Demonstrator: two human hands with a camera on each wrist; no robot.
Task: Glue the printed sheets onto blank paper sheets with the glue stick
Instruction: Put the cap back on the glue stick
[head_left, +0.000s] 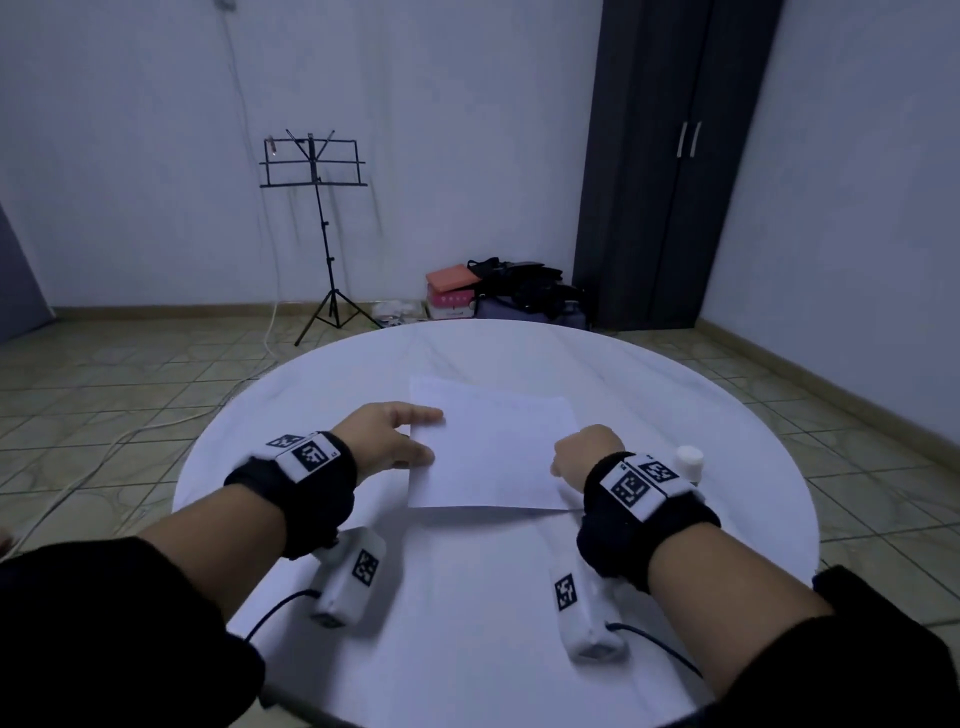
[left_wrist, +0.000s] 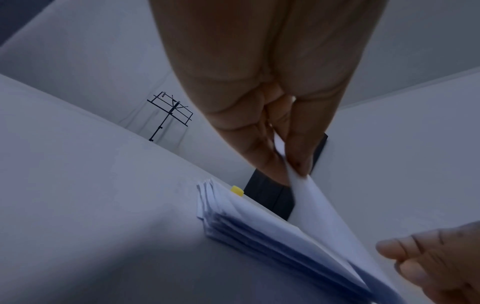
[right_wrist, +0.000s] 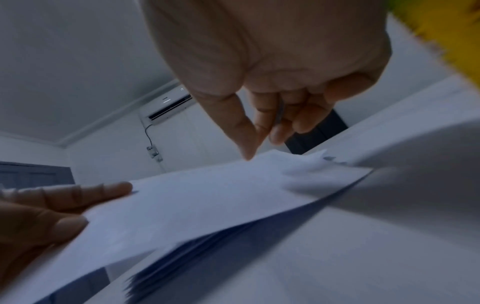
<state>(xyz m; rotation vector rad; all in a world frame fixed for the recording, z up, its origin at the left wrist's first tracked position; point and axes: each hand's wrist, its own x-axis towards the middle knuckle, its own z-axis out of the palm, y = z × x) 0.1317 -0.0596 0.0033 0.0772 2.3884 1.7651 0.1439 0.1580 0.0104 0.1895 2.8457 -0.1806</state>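
The task looks barely begun. The left hand (left_wrist: 262, 115) pinches the top sheet (head_left: 493, 447) off the paper stack (left_wrist: 259, 222) on the counter (head_left: 467, 597); the right hand (right_wrist: 272, 92) is curled, grasp unclear. The glue stick (head_left: 690, 462) stands unused beside it.

The right hand (right_wrist: 272, 67) hangs over the far edge of a lifted sheet (right_wrist: 197, 203), thumb tip touching it and fingers curled. The left hand (right_wrist: 39, 222) pinches the sheet's left edge. Under the sheet lies a paper stack (right_wrist: 207, 246); a yellow blur (right_wrist: 451, 35) fills the upper right corner.
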